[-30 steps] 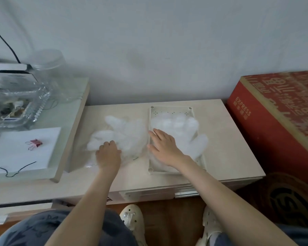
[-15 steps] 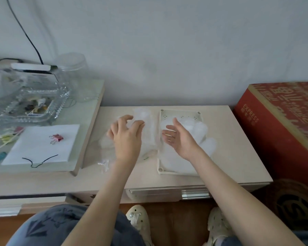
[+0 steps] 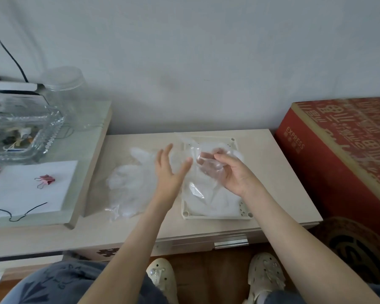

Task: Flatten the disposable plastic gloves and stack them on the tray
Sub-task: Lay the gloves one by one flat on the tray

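One clear plastic glove (image 3: pixel 206 167) is hanging over the tray (image 3: pixel 215 217), the right hand (image 3: pixel 235 176) pinching it. The left hand (image 3: pixel 169 172) is hovering beside it, fingers spread, holding nothing. The glove pile (image 3: pixel 127 185) is lying left of the tray. Next is probably laying the glove flat.

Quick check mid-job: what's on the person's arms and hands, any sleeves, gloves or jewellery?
Nothing worn shows. The left forearm and right forearm are bare to the frame edge, no sleeves. The left hand and right hand wear no gloves; no watch, ring or bracelet is visible.

Home — low cabinet (image 3: pixel 272 172), slippers (image 3: pixel 162 279)
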